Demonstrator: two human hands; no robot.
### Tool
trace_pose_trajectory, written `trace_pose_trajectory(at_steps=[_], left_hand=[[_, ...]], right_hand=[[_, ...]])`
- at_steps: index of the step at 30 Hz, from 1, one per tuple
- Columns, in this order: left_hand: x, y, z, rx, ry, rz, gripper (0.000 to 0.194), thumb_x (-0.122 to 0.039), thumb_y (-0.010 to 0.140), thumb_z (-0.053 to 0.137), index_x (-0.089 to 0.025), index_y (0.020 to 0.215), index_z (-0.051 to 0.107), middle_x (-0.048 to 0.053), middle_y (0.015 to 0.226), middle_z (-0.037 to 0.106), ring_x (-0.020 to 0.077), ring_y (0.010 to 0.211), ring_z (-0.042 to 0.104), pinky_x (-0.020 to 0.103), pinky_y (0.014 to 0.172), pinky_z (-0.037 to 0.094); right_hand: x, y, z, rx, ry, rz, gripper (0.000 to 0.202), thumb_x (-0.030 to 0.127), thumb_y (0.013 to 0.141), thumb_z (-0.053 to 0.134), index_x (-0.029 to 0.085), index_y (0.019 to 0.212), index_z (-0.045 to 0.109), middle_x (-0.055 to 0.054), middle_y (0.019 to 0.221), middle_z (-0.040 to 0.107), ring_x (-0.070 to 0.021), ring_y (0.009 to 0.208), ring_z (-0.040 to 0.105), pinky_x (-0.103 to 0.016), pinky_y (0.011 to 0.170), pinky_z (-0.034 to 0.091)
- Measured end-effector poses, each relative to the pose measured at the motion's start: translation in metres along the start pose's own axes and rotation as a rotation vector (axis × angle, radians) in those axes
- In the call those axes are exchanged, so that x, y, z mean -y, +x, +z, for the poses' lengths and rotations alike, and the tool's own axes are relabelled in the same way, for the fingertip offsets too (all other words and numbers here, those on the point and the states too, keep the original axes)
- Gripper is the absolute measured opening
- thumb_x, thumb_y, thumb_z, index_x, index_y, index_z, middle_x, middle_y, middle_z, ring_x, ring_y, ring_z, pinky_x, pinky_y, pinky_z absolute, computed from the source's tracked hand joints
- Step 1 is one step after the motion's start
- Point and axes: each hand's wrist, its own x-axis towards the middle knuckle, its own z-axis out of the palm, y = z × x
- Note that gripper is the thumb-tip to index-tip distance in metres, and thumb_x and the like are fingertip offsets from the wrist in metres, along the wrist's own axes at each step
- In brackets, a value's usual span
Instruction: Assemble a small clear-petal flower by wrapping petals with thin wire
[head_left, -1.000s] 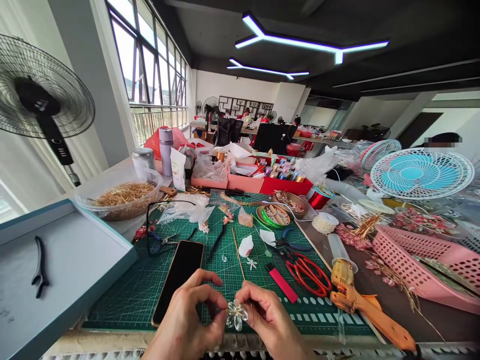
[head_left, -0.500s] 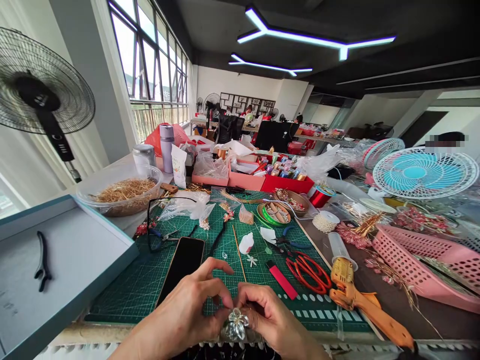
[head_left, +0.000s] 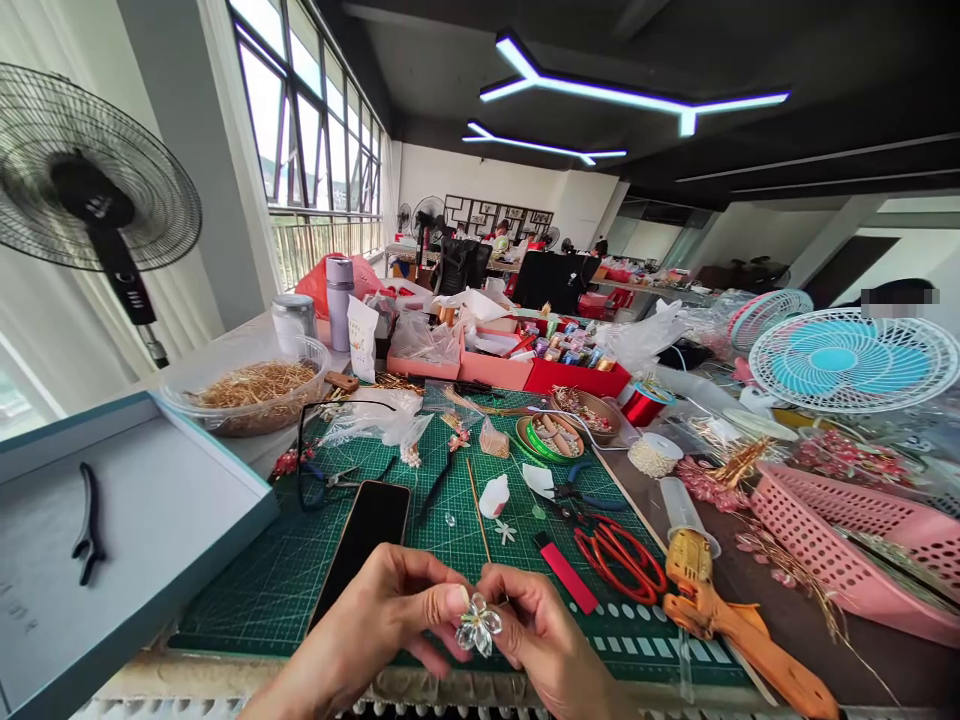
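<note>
A clear, glassy flower [head_left: 478,626] with several petals is held between my two hands over the front edge of the green cutting mat [head_left: 247,590]. My left hand [head_left: 390,610] is closed, its thumb and fingertips pinching at the flower's left side. On the other side, my right hand [head_left: 544,635] grips it with thumb and curled fingers. Whatever lies behind the petals is hidden by my fingers. Just beyond my hands are a thin brown stick [head_left: 478,510], a small white bottle [head_left: 494,496] and a loose pale flower piece [head_left: 505,532].
A phone [head_left: 367,550] lies left of centre, beside a tray [head_left: 187,560] holding a black clip. To the right are red-handled scissors [head_left: 619,555], a red strip [head_left: 566,572], an orange glue gun [head_left: 720,610] and a pink basket [head_left: 847,560]. Boxes of spools [head_left: 577,370] stand behind.
My left fingers, raised and arched before, have come down into a pinch at the flower. The flower has risen slightly and turned. The view has shifted a little.
</note>
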Motion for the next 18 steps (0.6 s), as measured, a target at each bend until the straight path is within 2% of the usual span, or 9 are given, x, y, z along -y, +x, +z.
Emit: trace_pose_trajectory(at_steps=[6, 11, 18], left_hand=[[0.0101, 0.0083, -0.0015, 0.026, -0.160, -0.045, 0.031, -0.036, 0.058, 0.080, -0.008, 0.068, 0.069, 0.006, 0.057, 0.069, 0.0123, 0.048, 0.063, 0.018, 0.043, 0.049], [0.0073, 0.0058, 0.0011, 0.033, -0.143, -0.037, 0.030, -0.034, 0.057, 0.081, -0.008, 0.063, 0.067, 0.005, 0.051, 0.068, 0.0118, 0.045, 0.062, 0.018, 0.043, 0.049], [0.0014, 0.0039, 0.0057, -0.024, -0.097, -0.034, 0.032, -0.032, 0.052, 0.083, -0.009, 0.062, 0.064, 0.002, 0.050, 0.066, 0.0120, 0.045, 0.061, 0.020, 0.044, 0.048]], right_hand=[[-0.0042, -0.0006, -0.0013, 0.004, 0.024, -0.038, 0.031, 0.045, 0.079, 0.060, 0.016, 0.070, 0.054, 0.005, 0.062, 0.039, -0.0078, 0.054, 0.030, -0.022, 0.048, 0.023], [-0.0008, -0.0017, -0.0008, 0.032, 0.068, -0.061, 0.030, 0.042, 0.076, 0.064, 0.016, 0.067, 0.054, 0.005, 0.061, 0.039, -0.0087, 0.056, 0.034, -0.023, 0.051, 0.025], [0.0014, -0.0009, 0.0012, -0.010, -0.034, -0.084, 0.031, 0.045, 0.076, 0.062, 0.017, 0.064, 0.056, 0.005, 0.060, 0.038, -0.0094, 0.055, 0.032, -0.024, 0.051, 0.023]])
